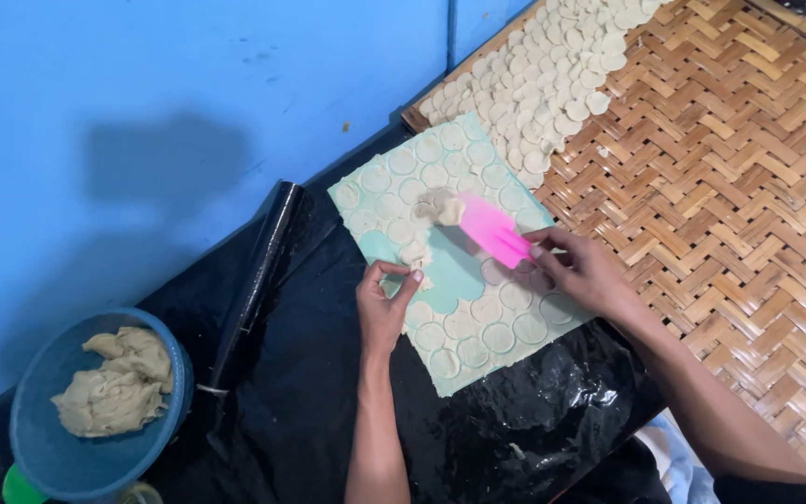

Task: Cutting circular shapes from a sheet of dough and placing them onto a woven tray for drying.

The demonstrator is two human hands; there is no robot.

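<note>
- Pink plastic, a flat scraper [494, 230], sits pinched in my right hand [588, 276]; its long axis runs from those fingers up and away to the left, across the pale green mat [454, 271].
- Dough scraps [433, 217] are bunched at the scraper's far tip, near the middle of the mat, so the blade's working end lies well ahead of the right hand and further from me than the left.
- My left hand [382, 304] rests at the mat's near-left edge, thumb and forefinger closed on what looks like a thin strip of leftover dough; the view is soft there, so I cannot be sure it is not the mat's edge itself.
- Of the two, the left hand is nearer the trail of scraps running down from the clump.
- Cut dough rounds [501, 331] cover the mat's near-right part, just under and beside the right hand.
- Beyond the mat's far corner, a woven bamboo tray [729, 168] carries a spread of finished rounds [552, 75].
- Left of the mat lies a black plastic sheet [310, 392], and well apart beyond it a blue bowl [44, 448] holding a lump of dough [114, 383].
</note>
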